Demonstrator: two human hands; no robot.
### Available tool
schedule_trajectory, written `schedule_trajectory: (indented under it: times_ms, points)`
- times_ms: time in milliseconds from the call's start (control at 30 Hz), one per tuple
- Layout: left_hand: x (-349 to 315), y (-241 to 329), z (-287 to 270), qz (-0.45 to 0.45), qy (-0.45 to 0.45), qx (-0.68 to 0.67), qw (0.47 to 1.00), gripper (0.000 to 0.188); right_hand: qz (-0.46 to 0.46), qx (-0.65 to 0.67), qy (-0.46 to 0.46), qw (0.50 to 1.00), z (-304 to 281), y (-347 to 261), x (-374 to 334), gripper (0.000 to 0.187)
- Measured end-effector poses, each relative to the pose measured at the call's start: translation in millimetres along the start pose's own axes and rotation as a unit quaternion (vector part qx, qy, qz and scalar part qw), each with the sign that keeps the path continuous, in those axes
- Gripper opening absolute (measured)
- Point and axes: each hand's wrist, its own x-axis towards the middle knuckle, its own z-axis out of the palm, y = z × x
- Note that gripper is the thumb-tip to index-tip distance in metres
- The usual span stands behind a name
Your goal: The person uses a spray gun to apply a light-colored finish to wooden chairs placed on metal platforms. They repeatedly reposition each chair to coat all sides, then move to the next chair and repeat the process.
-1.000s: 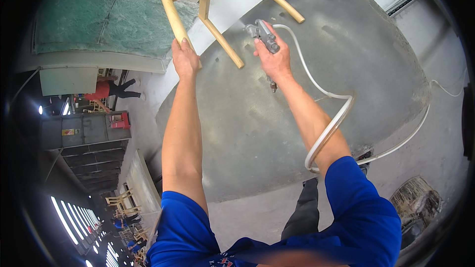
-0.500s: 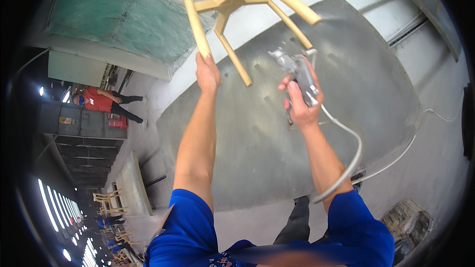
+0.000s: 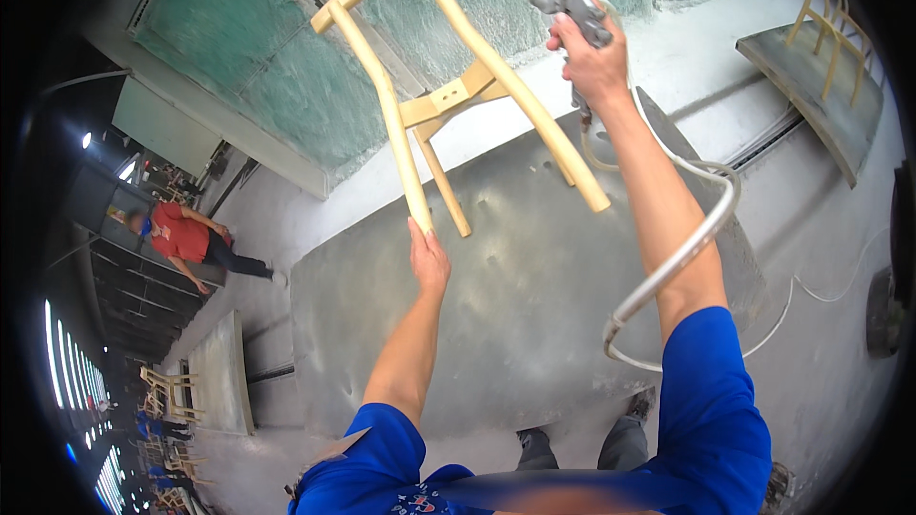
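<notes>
A pale wooden chair frame (image 3: 447, 95), without a seat panel, stands tilted over a grey metal-topped table (image 3: 429, 324). My left hand (image 3: 429, 256) is closed round the lower end of its left leg. Up at the right, my right hand (image 3: 598, 62) grips a grey metal spray gun (image 3: 575, 14) by its handle. The gun's nozzle points left toward the chair's upper part, apart from the wood. A pale hose (image 3: 692, 238) runs from the gun and loops past my right forearm. Whether spray is coming out, I cannot tell.
Green filter-like panels (image 3: 258, 48) line the wall behind the table. Another table (image 3: 811, 86) at the far right bears a wooden chair frame (image 3: 830, 24). A person in a red shirt (image 3: 181, 232) stands at the left, near a further table (image 3: 221, 372) and more wooden frames.
The chair frame has tipped more upright, its back rail now in view. My right hand has raised the spray gun up and away. My left hand keeps its leg grip, lower in the picture.
</notes>
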Motion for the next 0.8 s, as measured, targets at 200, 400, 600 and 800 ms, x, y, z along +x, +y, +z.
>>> schedule_trajectory:
  times_ms: [200,400,600,800]
  points:
    - [0,3,-2,-0.042,-0.017,-0.007,0.999,0.057,0.029,-0.022,0.038,0.999,5,8,35,0.051]
    - [22,-4,2,-0.012,-0.005,0.013,1.0,0.058,-0.117,-0.161,0.002,0.98,37,18,-30,0.056]
    - [39,3,7,-0.026,-0.008,-0.023,0.999,0.06,-0.163,-0.28,-0.04,0.945,153,38,-38,0.053]
    - [33,11,10,-0.05,-0.058,-0.044,0.996,0.061,-0.152,-0.275,-0.089,0.945,228,40,-63,0.052]
